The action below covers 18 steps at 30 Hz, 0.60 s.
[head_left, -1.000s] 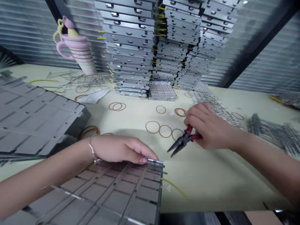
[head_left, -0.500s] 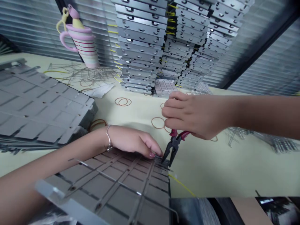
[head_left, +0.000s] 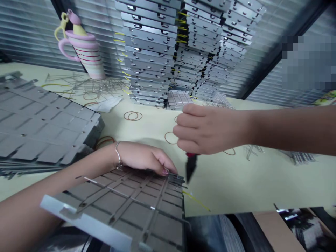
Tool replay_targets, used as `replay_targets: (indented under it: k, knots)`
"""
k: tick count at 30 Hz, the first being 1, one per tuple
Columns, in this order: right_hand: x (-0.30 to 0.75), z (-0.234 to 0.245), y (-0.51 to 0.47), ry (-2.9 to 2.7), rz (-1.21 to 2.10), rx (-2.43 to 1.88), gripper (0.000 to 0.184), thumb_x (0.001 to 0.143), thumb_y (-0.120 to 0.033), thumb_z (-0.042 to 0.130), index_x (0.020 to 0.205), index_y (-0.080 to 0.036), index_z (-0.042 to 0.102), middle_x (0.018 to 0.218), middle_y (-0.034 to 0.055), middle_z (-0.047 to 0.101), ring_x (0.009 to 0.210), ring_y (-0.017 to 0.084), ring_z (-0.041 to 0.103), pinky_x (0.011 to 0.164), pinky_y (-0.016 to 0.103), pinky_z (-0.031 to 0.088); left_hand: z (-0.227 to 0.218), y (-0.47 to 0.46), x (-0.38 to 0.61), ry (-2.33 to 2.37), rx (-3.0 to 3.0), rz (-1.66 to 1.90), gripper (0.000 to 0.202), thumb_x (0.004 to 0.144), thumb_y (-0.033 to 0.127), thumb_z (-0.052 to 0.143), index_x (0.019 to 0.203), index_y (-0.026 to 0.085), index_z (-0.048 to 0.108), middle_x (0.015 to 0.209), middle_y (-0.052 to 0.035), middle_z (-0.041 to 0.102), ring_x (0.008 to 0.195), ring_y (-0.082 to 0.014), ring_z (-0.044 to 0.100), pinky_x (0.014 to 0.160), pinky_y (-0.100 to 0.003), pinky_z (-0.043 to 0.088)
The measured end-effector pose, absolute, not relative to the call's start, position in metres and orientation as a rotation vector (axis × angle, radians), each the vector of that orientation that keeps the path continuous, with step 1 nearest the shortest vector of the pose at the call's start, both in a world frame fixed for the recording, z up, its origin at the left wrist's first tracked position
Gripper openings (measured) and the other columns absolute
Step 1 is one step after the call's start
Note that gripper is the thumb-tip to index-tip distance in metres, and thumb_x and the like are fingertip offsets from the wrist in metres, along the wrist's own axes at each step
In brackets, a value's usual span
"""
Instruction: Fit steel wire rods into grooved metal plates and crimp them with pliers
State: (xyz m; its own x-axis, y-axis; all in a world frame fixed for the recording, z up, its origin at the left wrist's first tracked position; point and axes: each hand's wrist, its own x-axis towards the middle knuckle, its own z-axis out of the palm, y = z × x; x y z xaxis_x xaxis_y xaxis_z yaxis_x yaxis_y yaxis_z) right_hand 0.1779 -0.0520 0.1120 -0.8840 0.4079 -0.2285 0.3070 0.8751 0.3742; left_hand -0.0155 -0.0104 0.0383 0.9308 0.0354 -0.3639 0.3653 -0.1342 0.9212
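Observation:
My left hand (head_left: 148,159) grips the far edge of a grey metal panel (head_left: 123,210), its thumb near the far right corner. Thin metal rods cross the panel's face, and the panel is tilted over the table's near edge. A yellow wire (head_left: 196,200) sticks out from its right side. In my right hand (head_left: 202,127), closed in a fist, is a pair of red-handled pliers (head_left: 191,166). Their dark jaws look closed and are blurred, pointing down just right of the panel's corner, apparently apart from it. Most of the handles are hidden inside the fist.
Tall stacks of metal panels (head_left: 149,52) stand at the back against the blinds. More panels (head_left: 44,122) are piled at left. A pink striped cup (head_left: 90,56), loose wire rods (head_left: 89,85) and rubber bands (head_left: 132,116) are on the table (head_left: 236,189).
The pliers' jaws have come away from the panel's corner and closed together. My right hand has shifted slightly left in view. My left hand keeps its hold on the panel.

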Motion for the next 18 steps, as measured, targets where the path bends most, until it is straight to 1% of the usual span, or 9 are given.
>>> replay_targets:
  k: [2,4,7,9,10,11,13,16,18]
  knots:
    - [0.185,0.109,-0.055,2.782,0.533,0.549,0.038,0.096,-0.017,0.022,0.082,-0.025,0.057,0.084,0.0018,0.048,0.088,0.018,0.038,0.082,0.039,0.029,0.037,-0.01,-0.016,0.333,1.686,-0.291,0.035,0.08,0.003,0.045,0.103,0.01,0.071,0.087,0.002,0.073,0.086,-0.0156,0.061,0.082,-0.02,0.044]
    - [0.197,0.103,-0.057,2.791,0.632,0.64,0.035,0.093,-0.014,0.025,0.081,-0.023,0.056,0.083,0.0032,0.049,0.085,0.019,0.039,0.079,0.039,0.03,0.037,-0.01,-0.016,0.343,1.669,-0.292,0.035,0.08,0.004,0.046,0.104,0.011,0.07,0.09,0.001,0.073,0.089,-0.0166,0.063,0.083,-0.023,0.044]
    - [0.219,0.09,-0.062,2.739,0.752,0.873,0.021,0.083,-0.011,0.038,0.082,-0.02,0.056,0.086,0.0072,0.051,0.085,0.022,0.041,0.077,0.04,0.031,0.035,-0.011,-0.016,0.332,1.64,-0.294,0.037,0.08,0.004,0.045,0.104,0.014,0.071,0.092,0.0014,0.073,0.086,-0.0154,0.064,0.083,-0.023,0.044]
    - [0.234,0.079,-0.068,2.714,0.745,1.048,0.013,0.076,-0.014,0.047,0.083,-0.017,0.057,0.089,0.0097,0.053,0.086,0.025,0.042,0.077,0.041,0.032,0.033,-0.011,-0.016,0.352,1.651,-0.267,0.037,0.081,0.004,0.044,0.103,0.016,0.072,0.092,0.0017,0.073,0.083,-0.0142,0.064,0.082,-0.022,0.044]
    - [0.24,0.072,-0.072,2.706,0.713,1.142,0.013,0.073,-0.017,0.05,0.085,-0.016,0.057,0.09,0.0106,0.053,0.087,0.026,0.043,0.077,0.041,0.033,0.031,-0.011,-0.016,0.363,1.657,-0.255,0.036,0.081,0.005,0.045,0.102,0.017,0.072,0.091,0.0018,0.073,0.082,-0.0135,0.064,0.08,-0.021,0.044]
    - [0.246,0.065,-0.076,2.695,0.665,1.247,0.014,0.072,-0.02,0.053,0.086,-0.016,0.057,0.092,0.0111,0.053,0.087,0.026,0.044,0.078,0.041,0.034,0.03,-0.01,-0.016,0.372,1.663,-0.244,0.035,0.081,0.007,0.046,0.101,0.019,0.072,0.092,0.0021,0.073,0.081,-0.0129,0.063,0.079,-0.021,0.044]
    - [0.256,0.049,-0.083,2.662,0.493,1.461,0.017,0.075,-0.027,0.056,0.088,-0.016,0.056,0.093,0.0106,0.054,0.088,0.025,0.046,0.078,0.04,0.036,0.025,-0.009,-0.017,0.382,1.669,-0.225,0.032,0.082,0.011,0.049,0.1,0.022,0.073,0.093,0.0028,0.073,0.079,-0.0123,0.063,0.078,-0.02,0.043]
    - [0.266,0.027,-0.09,2.581,0.098,1.763,0.021,0.082,-0.035,0.054,0.092,-0.017,0.056,0.091,0.0084,0.055,0.088,0.023,0.05,0.077,0.036,0.039,0.018,-0.008,-0.019,0.422,1.67,-0.148,0.027,0.08,0.016,0.053,0.096,0.025,0.073,0.092,0.0038,0.073,0.082,-0.013,0.062,0.078,-0.021,0.043]
    - [0.269,0.014,-0.09,2.535,-0.12,1.897,0.022,0.086,-0.037,0.051,0.095,-0.017,0.056,0.093,0.0085,0.056,0.09,0.022,0.051,0.079,0.036,0.041,0.014,-0.009,-0.019,0.484,1.657,-0.084,0.025,0.078,0.018,0.056,0.095,0.025,0.072,0.094,0.003,0.072,0.086,-0.0142,0.062,0.081,-0.023,0.043]
